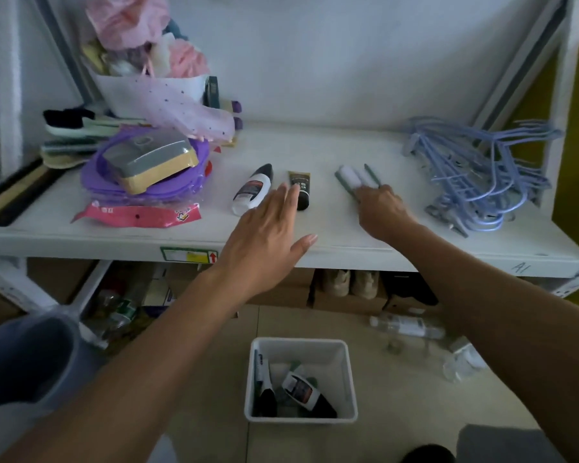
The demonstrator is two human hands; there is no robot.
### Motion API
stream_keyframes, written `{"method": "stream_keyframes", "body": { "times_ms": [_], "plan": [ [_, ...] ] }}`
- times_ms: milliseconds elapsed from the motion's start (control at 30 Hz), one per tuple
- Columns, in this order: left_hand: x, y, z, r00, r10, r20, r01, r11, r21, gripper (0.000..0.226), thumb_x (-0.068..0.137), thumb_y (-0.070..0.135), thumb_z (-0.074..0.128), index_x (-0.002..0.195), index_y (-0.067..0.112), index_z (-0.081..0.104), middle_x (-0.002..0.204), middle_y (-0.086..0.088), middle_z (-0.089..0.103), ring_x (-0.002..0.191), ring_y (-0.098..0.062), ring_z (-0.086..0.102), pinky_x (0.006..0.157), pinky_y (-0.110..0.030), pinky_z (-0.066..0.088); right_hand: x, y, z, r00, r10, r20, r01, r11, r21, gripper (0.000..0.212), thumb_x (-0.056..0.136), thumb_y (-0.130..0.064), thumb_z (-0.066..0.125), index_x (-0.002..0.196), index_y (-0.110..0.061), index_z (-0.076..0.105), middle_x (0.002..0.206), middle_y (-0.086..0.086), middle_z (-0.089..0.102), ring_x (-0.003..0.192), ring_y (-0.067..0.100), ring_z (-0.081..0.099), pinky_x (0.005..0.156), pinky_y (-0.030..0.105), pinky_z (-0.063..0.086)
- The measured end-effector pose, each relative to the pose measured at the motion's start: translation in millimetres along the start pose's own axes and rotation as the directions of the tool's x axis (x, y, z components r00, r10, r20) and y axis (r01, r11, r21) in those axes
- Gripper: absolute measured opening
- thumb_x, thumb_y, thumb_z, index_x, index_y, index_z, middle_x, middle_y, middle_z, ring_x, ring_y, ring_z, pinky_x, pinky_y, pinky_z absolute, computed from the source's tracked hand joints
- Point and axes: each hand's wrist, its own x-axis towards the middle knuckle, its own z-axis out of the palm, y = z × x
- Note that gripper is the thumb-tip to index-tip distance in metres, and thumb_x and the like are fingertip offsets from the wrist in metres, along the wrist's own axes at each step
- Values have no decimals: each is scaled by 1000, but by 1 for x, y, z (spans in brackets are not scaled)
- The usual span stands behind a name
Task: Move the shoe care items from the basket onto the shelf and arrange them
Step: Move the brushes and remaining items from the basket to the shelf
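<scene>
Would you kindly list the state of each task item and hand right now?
white bottle: lying on shelf
black tube: lying beside it
brush: on shelf, under right hand
left hand: open, hovering, empty
basket: on floor, items remain inside

White shelf, lit dimly. At centre, a white bottle with black cap, just beside a black tube at its 3 o'clock. Further toward 3 o'clock, a green-handled brush. At far 3 o'clock, a heap of blue hangers. At 9 o'clock, purple plastic lids under a grey-and-tan box, a pink packet before them. At 11 o'clock, a white bin of pink things. Below at 6 o'clock, tiled floor bearing a white basket.
</scene>
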Motion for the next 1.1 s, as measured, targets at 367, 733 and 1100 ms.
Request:
{"method": "stream_keyframes", "body": {
  "times_ms": [367,733,1100],
  "plan": [
    [-20,9,-4,999,20,46,-21,1000,16,77,103,61,24,161,18,-1,169,-6,7,155,-20,12,122,-42,25,-40,-26,-9,988,-123,-94,126,992,24,40,93,-35,50,125,-12,58,124,12,63,114,35,58,94,45,50],
    [-118,17,26,976,-69,206,67,998,16,78,100,65,26,160,19,9,167,-4,17,151,-22,25,119,-49,32,-134,-81,-8,943,-322,-81,330,938,111,37,95,-31,50,128,-18,55,125,4,56,111,25,56,77,41,55],
    [-145,-15,78,817,-181,547,133,983,127,97,97,69,35,157,15,-19,165,-7,-23,156,-27,-5,125,-50,12,-170,-92,143,898,-274,344,211,955,210,39,91,-22,52,129,-18,55,128,6,54,114,27,58,84,40,54]
  ]
}}
